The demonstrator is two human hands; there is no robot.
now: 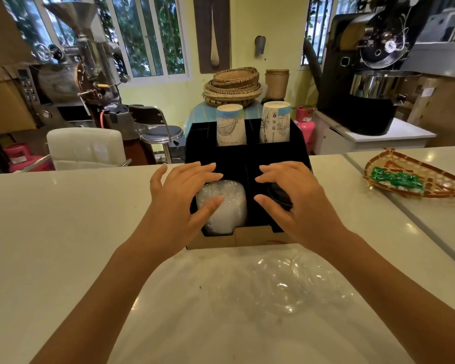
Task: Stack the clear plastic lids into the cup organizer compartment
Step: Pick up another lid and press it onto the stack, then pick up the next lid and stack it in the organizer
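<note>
A black cup organizer stands on the white counter in front of me. Its front left compartment holds a stack of clear plastic lids. My left hand hovers over that stack with fingers spread, the thumb resting against the lids. My right hand is spread over the front right compartment, where black lids show beneath it. Loose clear lids lie on clear plastic wrap on the counter near me. Two stacks of paper cups fill the rear compartments.
A woven tray with green packets lies at the right on the counter. Behind the counter are a white chair, a stool, stacked baskets and coffee roasting machines.
</note>
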